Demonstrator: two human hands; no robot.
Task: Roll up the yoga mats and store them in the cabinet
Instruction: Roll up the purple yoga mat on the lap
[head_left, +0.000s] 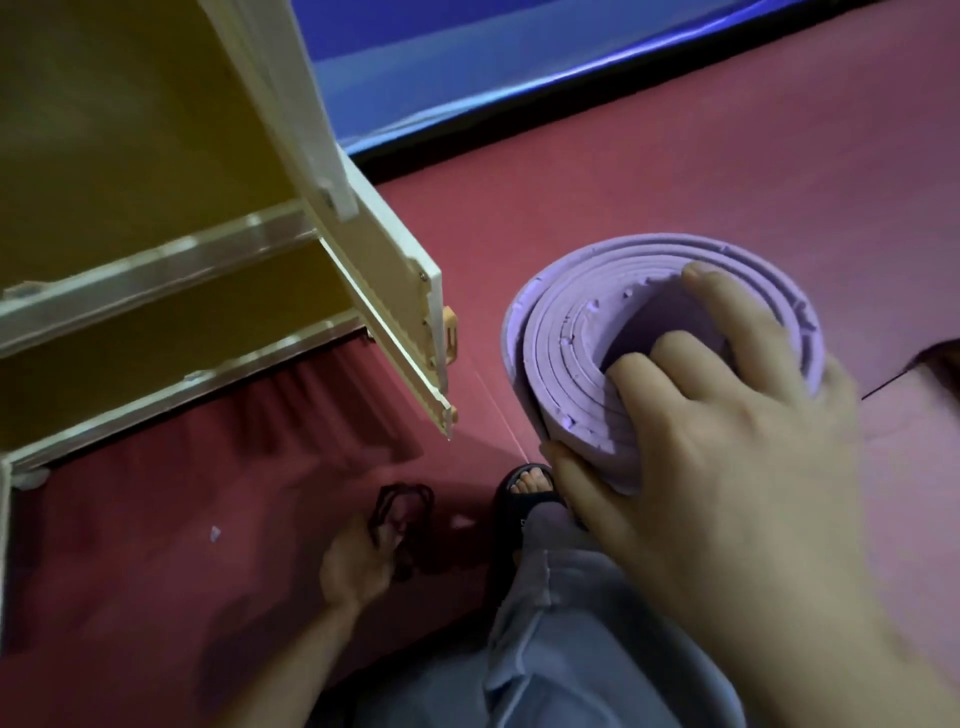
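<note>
Right hand (727, 447) grips rolled mat's (566, 338) end beside open cabinet (156, 270); left hand (358, 561) holds strap (400, 514) (black).

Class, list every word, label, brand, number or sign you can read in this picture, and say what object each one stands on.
None: no readable text anywhere in the head view.
Rolled purple yoga mat, held in the right hand: only dents in the foam, no print.
Open cabinet door: plain panels and hardware, no label.
Black sandal: a tiny pale mark, too small and blurred to read.
Black straps in the left hand: no lettering shows.
</note>
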